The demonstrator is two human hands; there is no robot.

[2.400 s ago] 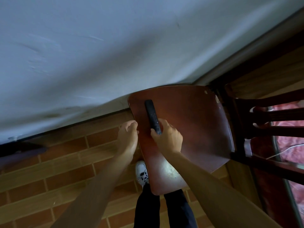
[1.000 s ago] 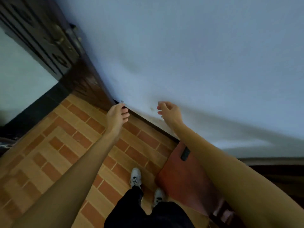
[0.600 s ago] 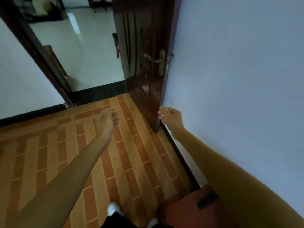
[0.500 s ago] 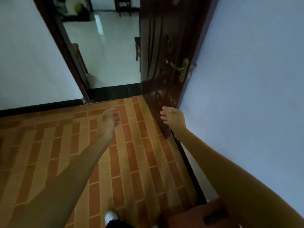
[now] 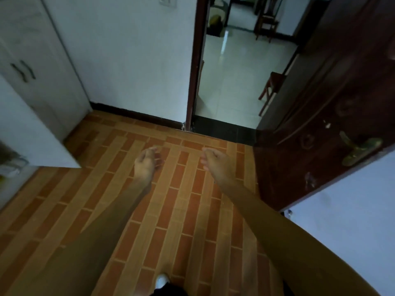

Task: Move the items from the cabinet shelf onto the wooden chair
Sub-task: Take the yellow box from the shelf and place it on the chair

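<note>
Head view: the person faces the tiled floor [image 5: 175,210] with an open doorway [image 5: 239,71] ahead.
Change: the wooden chair, with the dark bar-shaped item laid on its seat moments ago, has left the frame; the view has swung round from the wall toward the white cabinet [image 5: 32,86] at the left edge.
Left hand [image 5: 145,164]: empty, fingers loosely curled, held over the floor.
Right hand [image 5: 217,163]: empty, fingers loosely curled, near the dark wooden door [image 5: 324,116] but apart from it.
Task meaning: judged as one delivery finished and a return walk to the cabinet for the next item.
Task items: pale objects [image 5: 10,165] show on what looks like an open shelf at far left, blurred and cut by the frame edge; kind and count cannot be told.
Cabinet: upper doors with two dark handles [image 5: 23,71] appear closed; the lower part is only partly visible.
Hidden: the chair and the delivered item are out of view.
Image quality: dim light, motion blur at left.
</note>
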